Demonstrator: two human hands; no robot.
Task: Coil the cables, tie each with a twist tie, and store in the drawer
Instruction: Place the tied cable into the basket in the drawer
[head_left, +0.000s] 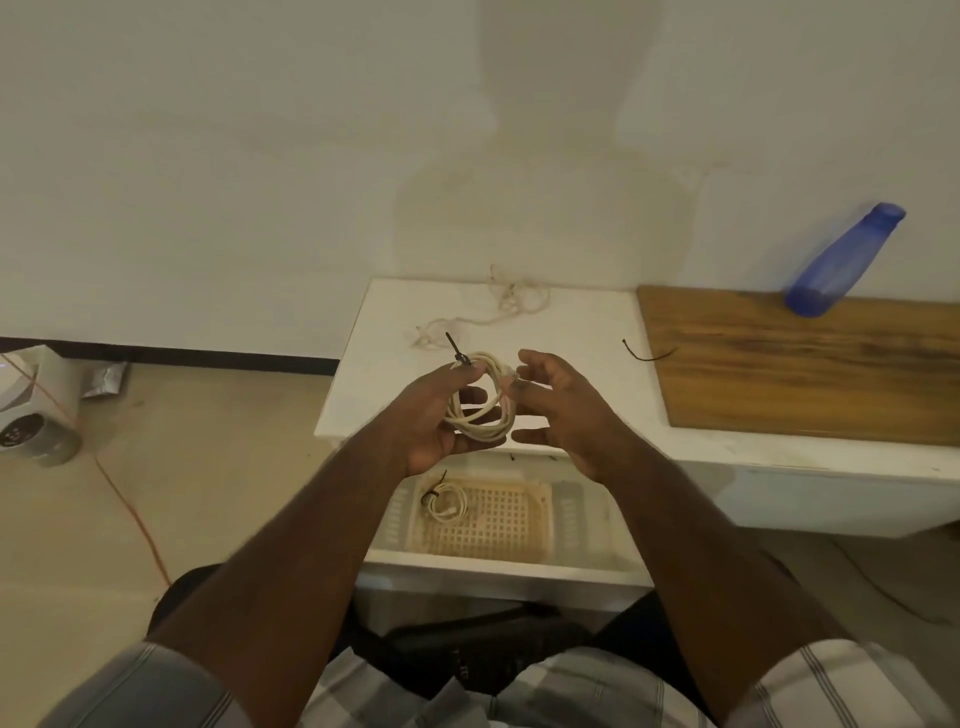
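Note:
My left hand (431, 415) grips a coiled white cable (485, 410) above the white cabinet top; a black tie (457, 349) sticks up from the coil near my fingertips. My right hand (566, 410) hovers just right of the coil, fingers spread and relaxed, with its fingertips at the cable's plug end. Below, the open drawer (509, 564) holds a beige basket (514, 519) with another tied white coil (445, 503) in it. A loose, tangled white cable (498, 306) lies at the back of the cabinet top. A spare dark twist tie (647, 353) lies to the right.
A wooden board (800, 364) covers the right of the counter, with a blue bottle (844, 260) leaning on the wall. On the floor at left stand a white appliance (36, 405) and an orange cord (130, 509). A dark object (483, 654) rests on my lap.

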